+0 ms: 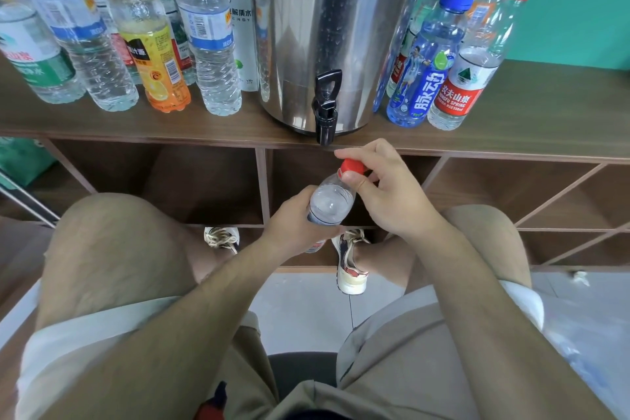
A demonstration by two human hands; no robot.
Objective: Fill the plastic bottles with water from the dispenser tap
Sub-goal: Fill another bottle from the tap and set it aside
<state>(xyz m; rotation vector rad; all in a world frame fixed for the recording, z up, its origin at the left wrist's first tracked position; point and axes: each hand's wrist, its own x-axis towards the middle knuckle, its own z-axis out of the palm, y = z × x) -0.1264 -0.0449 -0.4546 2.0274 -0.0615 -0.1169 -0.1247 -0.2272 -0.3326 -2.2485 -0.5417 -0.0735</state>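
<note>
Teal wall behind wooden desk [511, 133]; steel dispenser [327, 27] on it, top cut off by frame. Other bottles [211, 44] crowd both its sides, rear ones mostly hidden. Lower half of held bottle [329, 203] hidden behind my left grip [293, 225]; label unreadable. Left grip curled round bottle body, holding it tilted. My right grip [388, 194] pinches red cap [353, 166] between thumb and forefinger. Bottle lies between both grips, neck toward right grip. Black tap [326, 106] just above right grip, not touching.
</note>
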